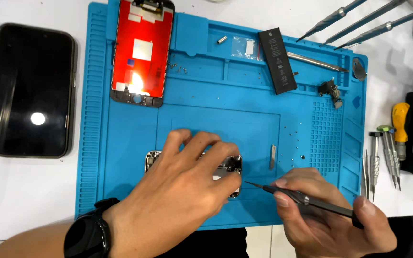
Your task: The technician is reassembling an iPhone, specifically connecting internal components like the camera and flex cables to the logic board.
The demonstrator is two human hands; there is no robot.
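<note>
The left hand (187, 174) lies flat, palm down, over a stripped silver phone chassis (230, 168) resting on the blue silicone repair mat (216, 100), near the mat's front edge. Its fingers are spread and curled over the frame, pressing it down rather than closing around it; only the chassis's corners show, at the hand's left side and under the fingertips. A black wristwatch (88, 234) sits on that wrist, and the forearm comes in low from the mat's front left corner.

The right hand (328, 215) is clenched around a slim dark precision screwdriver (302, 198), held like a pen between thumb and forefinger, its fine tip pointing left at the chassis's right edge and almost touching it. The hand's heel seems to rest on or just over the mat's front edge.

To do this well, the holding hand should keep even downward pressure so the frame cannot skate on the mat, while the tool stays low-angled and seated squarely before any turning; the wrist braced on the mat would steady the tip.

Tiny loose screws (296, 139) lie scattered on the mat to the right of the chassis, close to the working hand, so sweeping movements could scatter them. Towards the mat's back edge lie a red-backed phone display panel (142, 52) and a black rectangular battery (277, 59). Left of the mat, on the white table (25, 200), lies a dark-screened black smartphone (33, 91).
</note>
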